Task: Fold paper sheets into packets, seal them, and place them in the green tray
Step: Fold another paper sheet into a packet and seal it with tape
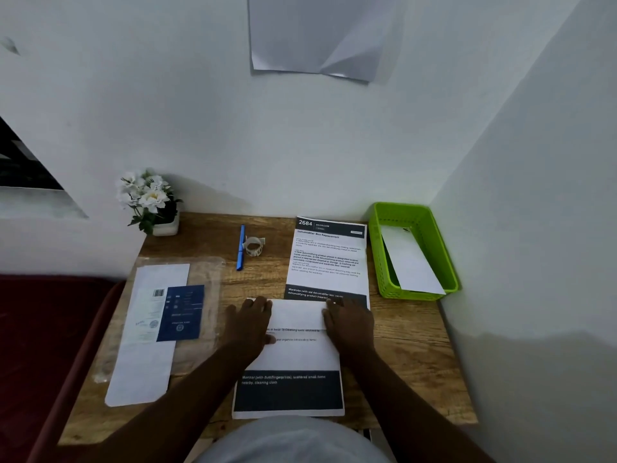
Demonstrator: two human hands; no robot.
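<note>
A printed paper sheet (293, 359) lies on the wooden desk in front of me, its top part folded down toward me so the white back (297, 314) shows. My left hand (248, 324) presses flat on the fold's left end. My right hand (349, 324) presses on its right end. A second printed sheet (327, 259) lies flat just behind. The green tray (387, 262) stands at the back right corner with one folded white packet (412, 262) leaning inside. A small roll of sticker seals (253, 245) sits behind the sheets, centre back.
A blue pen (241, 247) lies beside the roll. On the left lie a clear plastic sleeve (207, 275), a long white sheet (147, 355) and a blue card (182, 314). A potted white flower (152, 203) stands back left. Walls close the back and right.
</note>
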